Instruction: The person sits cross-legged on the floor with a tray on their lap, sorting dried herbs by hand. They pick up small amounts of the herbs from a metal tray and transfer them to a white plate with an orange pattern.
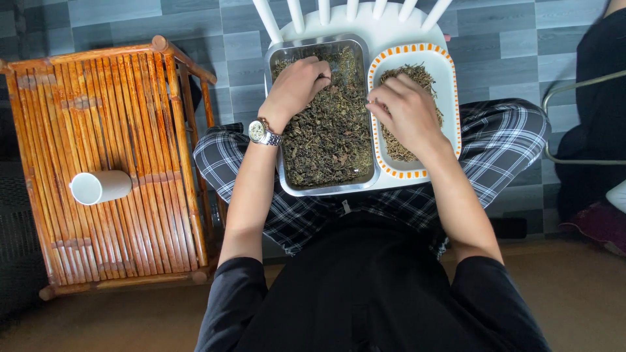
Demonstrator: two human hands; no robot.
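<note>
— Where are the hands?
— The left hand (298, 83) digs its bent fingers into the dried leaves (329, 130) in the metal tray (326, 189). The right hand (404, 111) seems to pinch something over the white dish (450, 72), at the chair's (365, 19) right edge.

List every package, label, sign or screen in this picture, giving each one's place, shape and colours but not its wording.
None in view: no package, label, sign or screen.
Nearest thing: a watch on the left wrist, round pale dial, silver metal band.
The metal tray and white dish of dried leaves are plain, as is the cup lying on the bamboo table.
</note>
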